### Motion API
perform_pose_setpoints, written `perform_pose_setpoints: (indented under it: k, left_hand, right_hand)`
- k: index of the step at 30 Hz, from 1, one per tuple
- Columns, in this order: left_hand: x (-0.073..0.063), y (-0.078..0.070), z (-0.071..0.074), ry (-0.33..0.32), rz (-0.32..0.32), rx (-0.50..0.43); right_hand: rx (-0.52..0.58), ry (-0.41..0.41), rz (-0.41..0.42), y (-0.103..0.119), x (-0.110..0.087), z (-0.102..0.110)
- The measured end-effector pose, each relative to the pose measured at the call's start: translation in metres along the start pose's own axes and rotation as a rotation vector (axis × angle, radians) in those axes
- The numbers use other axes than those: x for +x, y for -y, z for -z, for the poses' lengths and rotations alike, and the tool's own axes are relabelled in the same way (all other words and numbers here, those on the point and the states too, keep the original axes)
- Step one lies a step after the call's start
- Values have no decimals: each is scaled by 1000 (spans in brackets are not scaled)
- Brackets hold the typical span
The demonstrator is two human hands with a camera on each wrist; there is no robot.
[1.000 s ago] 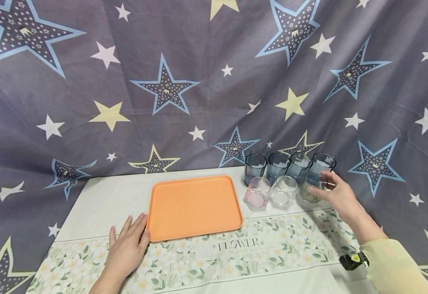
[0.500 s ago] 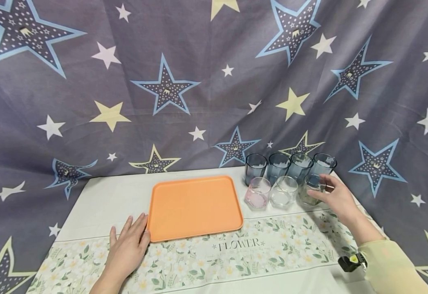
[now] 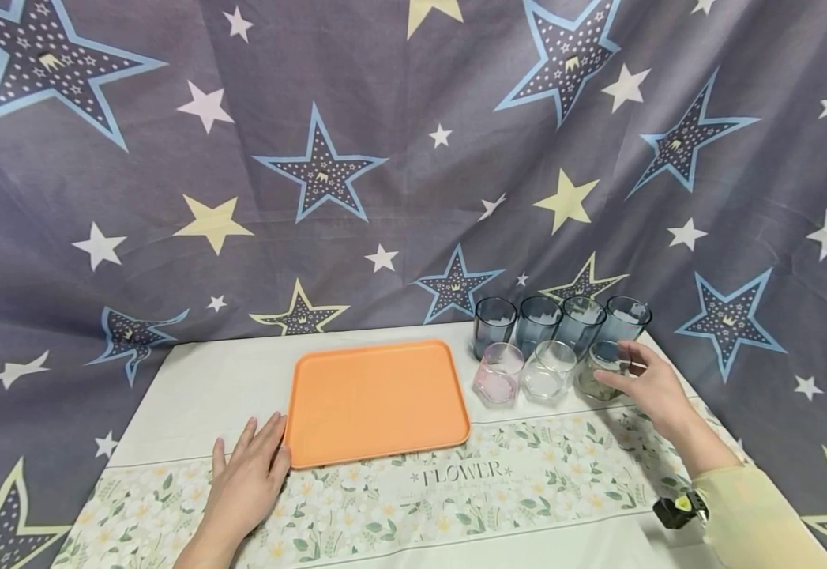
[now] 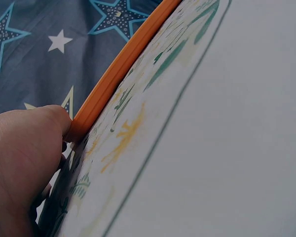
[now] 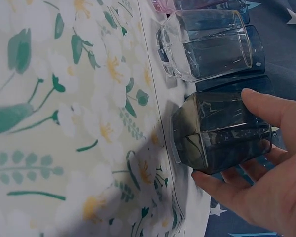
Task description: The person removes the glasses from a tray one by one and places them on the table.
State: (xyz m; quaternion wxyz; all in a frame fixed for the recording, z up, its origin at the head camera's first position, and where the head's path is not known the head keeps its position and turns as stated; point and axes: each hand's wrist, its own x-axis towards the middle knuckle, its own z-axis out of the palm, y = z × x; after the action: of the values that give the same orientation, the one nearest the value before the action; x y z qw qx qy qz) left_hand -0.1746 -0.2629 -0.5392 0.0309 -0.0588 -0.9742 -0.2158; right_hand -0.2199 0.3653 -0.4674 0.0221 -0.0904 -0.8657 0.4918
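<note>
My right hand (image 3: 658, 387) holds a greyish hexagonal glass (image 5: 222, 133) at the right end of the front row, thumb on one side and fingers on the other. The glass stands upright beside a clear glass (image 3: 546, 375), with a pink-tinted glass (image 3: 496, 379) farther left. Behind them is a row of blue glasses (image 3: 494, 328), partly hidden by the front ones. My left hand (image 3: 246, 482) lies flat on the cloth, its extended fingers against the left edge of an orange tray (image 3: 377, 403). In the left wrist view the thumb meets the tray's corner.
A white table covering (image 3: 228, 379) carries a floral band lettered "FLOWER" (image 3: 461, 472). A star-patterned curtain (image 3: 356, 269) hangs close behind the table's back edge and the blue glasses. A black wrist device (image 3: 676, 510) sits by the right sleeve.
My right hand has lowered the greyish glass slightly into line with the front row. The left hand and the tray have stayed put.
</note>
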Motion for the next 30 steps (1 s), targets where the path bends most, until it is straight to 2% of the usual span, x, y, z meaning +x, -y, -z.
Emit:
perform_pose_setpoints:
  k: [30]
  left_hand:
    - [0,2,-1,-1,-13,-1]
  right_hand:
    - [0,49,11,-7,-2,2]
